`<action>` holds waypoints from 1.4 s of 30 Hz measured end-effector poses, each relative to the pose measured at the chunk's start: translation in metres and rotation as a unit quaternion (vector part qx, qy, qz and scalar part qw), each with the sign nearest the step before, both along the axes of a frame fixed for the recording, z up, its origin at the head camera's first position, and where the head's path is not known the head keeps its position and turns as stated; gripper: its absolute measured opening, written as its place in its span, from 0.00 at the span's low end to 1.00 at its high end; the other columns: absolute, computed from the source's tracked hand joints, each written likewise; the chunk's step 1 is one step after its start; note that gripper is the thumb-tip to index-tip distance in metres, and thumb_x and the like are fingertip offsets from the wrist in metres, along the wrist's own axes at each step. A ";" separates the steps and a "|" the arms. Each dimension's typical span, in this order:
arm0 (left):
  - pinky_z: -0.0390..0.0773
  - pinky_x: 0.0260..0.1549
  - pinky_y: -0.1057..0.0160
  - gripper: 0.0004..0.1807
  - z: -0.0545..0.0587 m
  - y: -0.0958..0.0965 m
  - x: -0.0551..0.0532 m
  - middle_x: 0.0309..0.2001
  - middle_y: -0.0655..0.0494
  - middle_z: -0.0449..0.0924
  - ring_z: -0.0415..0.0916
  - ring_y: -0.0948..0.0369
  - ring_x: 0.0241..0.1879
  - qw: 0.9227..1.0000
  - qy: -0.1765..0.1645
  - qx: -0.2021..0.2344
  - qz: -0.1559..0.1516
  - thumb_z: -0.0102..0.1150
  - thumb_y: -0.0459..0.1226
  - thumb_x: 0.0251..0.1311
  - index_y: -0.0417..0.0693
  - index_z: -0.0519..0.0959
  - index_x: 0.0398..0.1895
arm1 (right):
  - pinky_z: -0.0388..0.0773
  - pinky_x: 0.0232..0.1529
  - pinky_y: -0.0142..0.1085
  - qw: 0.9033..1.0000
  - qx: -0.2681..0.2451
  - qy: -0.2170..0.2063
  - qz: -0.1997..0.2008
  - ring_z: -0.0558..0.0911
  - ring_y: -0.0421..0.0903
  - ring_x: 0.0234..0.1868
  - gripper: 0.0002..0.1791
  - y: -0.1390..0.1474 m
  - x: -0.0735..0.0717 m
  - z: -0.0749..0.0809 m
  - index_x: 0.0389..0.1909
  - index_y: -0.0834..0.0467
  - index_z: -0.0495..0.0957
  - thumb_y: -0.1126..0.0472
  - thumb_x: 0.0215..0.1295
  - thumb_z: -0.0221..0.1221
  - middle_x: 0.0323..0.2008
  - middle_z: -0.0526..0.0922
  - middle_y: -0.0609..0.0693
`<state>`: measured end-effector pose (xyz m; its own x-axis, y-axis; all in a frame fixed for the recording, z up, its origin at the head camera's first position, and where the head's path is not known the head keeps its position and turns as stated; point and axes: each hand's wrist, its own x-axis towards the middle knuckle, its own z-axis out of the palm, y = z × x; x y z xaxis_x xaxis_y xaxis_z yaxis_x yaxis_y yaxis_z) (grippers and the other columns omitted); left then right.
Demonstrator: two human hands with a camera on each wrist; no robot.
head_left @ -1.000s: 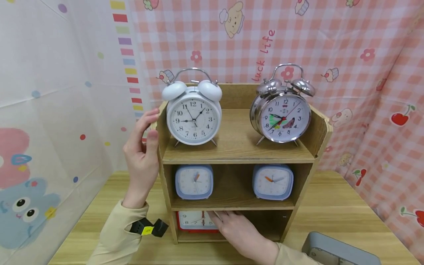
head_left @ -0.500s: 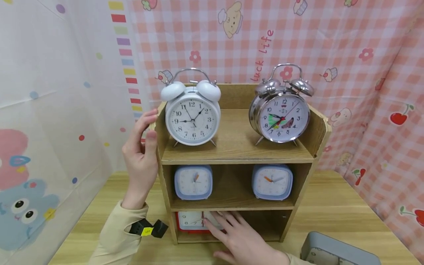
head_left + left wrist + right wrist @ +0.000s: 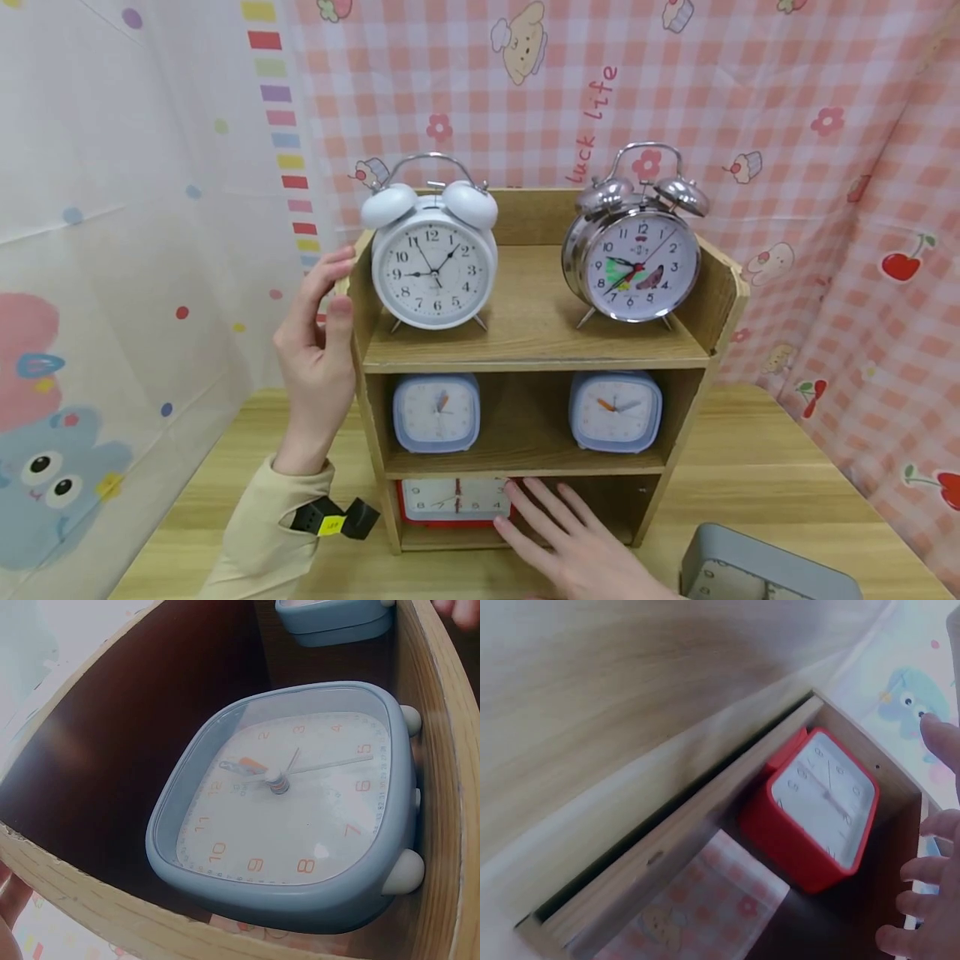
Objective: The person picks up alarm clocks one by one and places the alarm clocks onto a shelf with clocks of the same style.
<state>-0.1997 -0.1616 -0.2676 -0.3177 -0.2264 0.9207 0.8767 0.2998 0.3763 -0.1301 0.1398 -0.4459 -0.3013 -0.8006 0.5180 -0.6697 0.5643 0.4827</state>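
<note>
My left hand (image 3: 318,358) rests against the upper left side of the wooden shelf (image 3: 536,364), fingertips at its edge. My right hand (image 3: 573,542) is in front of the bottom compartment, fingers spread and straight, holding nothing. Just left of its fingertips, a red square alarm clock (image 3: 455,502) stands at the left of that compartment; the right wrist view shows the red clock (image 3: 825,802) upright inside. On the middle level sit two small blue clocks, one left (image 3: 437,412) and one right (image 3: 615,411). The top holds a white twin-bell clock (image 3: 435,271) and a silver twin-bell clock (image 3: 637,262).
A grey clock (image 3: 768,567) lies on the wooden table (image 3: 750,467) at the lower right, beside my right forearm. Patterned cloth (image 3: 450,75) hangs behind the shelf and on both sides.
My right hand has drawn back from the red alarm clock toward the right and nearer to me, its fingers spreading, so more of the clock's face shows. My left hand stays in place.
</note>
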 end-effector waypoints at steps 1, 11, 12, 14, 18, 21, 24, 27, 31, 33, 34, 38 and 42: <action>0.52 0.16 0.70 0.34 0.000 0.000 0.000 0.63 0.67 0.84 0.70 0.76 0.27 1.000 0.000 0.000 -0.001 0.52 0.59 0.75 0.35 0.80 0.59 | 0.51 0.85 0.43 1.000 -0.005 -0.001 0.003 0.46 0.50 0.88 0.50 0.004 0.001 0.000 0.83 0.47 0.58 0.20 0.72 0.38 0.85 0.56 0.54; 0.51 0.16 0.70 0.33 0.001 0.000 0.001 0.64 0.67 0.84 0.59 0.72 0.20 1.000 -0.004 -0.003 -0.004 0.52 0.58 0.76 0.35 0.80 0.60 | 0.28 0.88 0.41 0.999 -0.027 -0.006 0.023 0.39 0.50 0.89 0.47 0.034 0.017 0.010 0.84 0.48 0.56 0.23 0.76 0.33 0.87 0.46 0.55; 0.51 0.16 0.70 0.33 0.001 0.000 0.001 0.64 0.67 0.84 0.57 0.71 0.19 1.000 -0.004 -0.003 -0.003 0.52 0.58 0.76 0.35 0.80 0.60 | 0.28 0.88 0.41 0.999 -0.030 -0.009 0.022 0.39 0.50 0.89 0.47 0.038 0.018 0.013 0.83 0.49 0.58 0.23 0.76 0.33 0.87 0.47 0.55; 0.51 0.16 0.70 0.34 0.001 0.000 0.001 0.64 0.67 0.84 0.55 0.70 0.19 1.000 -0.004 -0.003 -0.003 0.52 0.58 0.76 0.35 0.80 0.60 | 0.29 0.88 0.40 0.999 -0.036 -0.016 0.017 0.39 0.50 0.89 0.47 0.044 0.020 0.017 0.81 0.50 0.62 0.22 0.76 0.33 0.87 0.49 0.55; 0.52 0.16 0.70 0.34 0.001 0.000 0.001 0.64 0.66 0.83 0.53 0.69 0.18 1.000 -0.005 -0.005 -0.001 0.52 0.58 0.76 0.35 0.80 0.60 | 0.29 0.88 0.40 0.999 -0.048 -0.019 -0.003 0.39 0.50 0.89 0.47 0.058 0.024 0.024 0.81 0.50 0.62 0.22 0.76 0.31 0.87 0.47 0.55; 0.53 0.16 0.71 0.34 0.002 0.000 0.001 0.64 0.67 0.83 0.51 0.69 0.18 1.000 -0.007 -0.008 0.000 0.52 0.59 0.75 0.36 0.80 0.60 | 0.31 0.88 0.41 0.998 -0.061 -0.012 -0.019 0.40 0.50 0.89 0.46 0.068 0.026 0.028 0.81 0.51 0.62 0.24 0.78 0.31 0.87 0.49 0.56; 0.53 0.17 0.71 0.34 0.001 0.000 0.001 0.64 0.67 0.83 0.52 0.69 0.19 1.000 -0.007 -0.007 0.001 0.52 0.59 0.75 0.35 0.80 0.60 | 0.32 0.88 0.42 0.997 -0.077 -0.008 -0.028 0.42 0.51 0.89 0.44 0.078 0.027 0.032 0.79 0.53 0.66 0.26 0.79 0.34 0.85 0.53 0.57; 0.53 0.17 0.71 0.34 0.001 -0.001 0.002 0.64 0.68 0.83 0.54 0.70 0.20 1.000 -0.006 -0.006 0.001 0.52 0.58 0.76 0.35 0.80 0.60 | 0.32 0.88 0.42 0.995 -0.088 -0.005 -0.035 0.43 0.51 0.89 0.45 0.088 0.029 0.036 0.78 0.53 0.67 0.24 0.78 0.36 0.85 0.54 0.57; 0.53 0.17 0.71 0.34 0.000 -0.001 0.001 0.64 0.68 0.83 0.62 0.74 0.24 1.000 -0.006 -0.004 0.001 0.52 0.58 0.76 0.35 0.80 0.60 | 0.32 0.88 0.39 0.994 -0.101 -0.008 -0.045 0.43 0.48 0.89 0.47 0.103 0.030 0.040 0.81 0.52 0.62 0.23 0.76 0.36 0.86 0.53 0.56; 0.54 0.17 0.71 0.34 0.000 -0.001 0.002 0.64 0.68 0.83 0.63 0.75 0.24 1.000 -0.007 -0.004 0.002 0.52 0.58 0.76 0.35 0.80 0.60 | 0.31 0.88 0.37 0.993 -0.107 -0.015 -0.051 0.42 0.47 0.89 0.48 0.111 0.030 0.042 0.83 0.51 0.59 0.22 0.76 0.36 0.86 0.51 0.54; 0.54 0.17 0.71 0.34 0.000 -0.001 0.002 0.64 0.68 0.83 0.64 0.75 0.25 1.000 -0.008 -0.004 0.002 0.52 0.58 0.76 0.35 0.80 0.60 | 0.31 0.87 0.37 0.992 -0.112 -0.016 -0.053 0.42 0.46 0.89 0.48 0.115 0.030 0.042 0.83 0.51 0.58 0.22 0.76 0.36 0.86 0.51 0.54; 0.54 0.17 0.71 0.34 0.000 -0.002 0.002 0.64 0.66 0.83 0.58 0.72 0.22 1.000 -0.011 -0.007 0.005 0.52 0.58 0.75 0.36 0.80 0.60 | 0.28 0.86 0.33 0.990 -0.119 -0.031 -0.074 0.39 0.43 0.89 0.48 0.129 0.032 0.042 0.84 0.49 0.55 0.22 0.75 0.37 0.88 0.45 0.48; 0.56 0.18 0.72 0.33 -0.001 -0.002 0.001 0.64 0.66 0.83 0.68 0.74 0.29 1.000 -0.012 -0.007 0.005 0.52 0.58 0.75 0.36 0.80 0.60 | 0.26 0.85 0.29 0.986 -0.119 -0.055 -0.102 0.37 0.40 0.89 0.51 0.143 0.034 0.036 0.85 0.48 0.54 0.20 0.72 0.39 0.88 0.42 0.46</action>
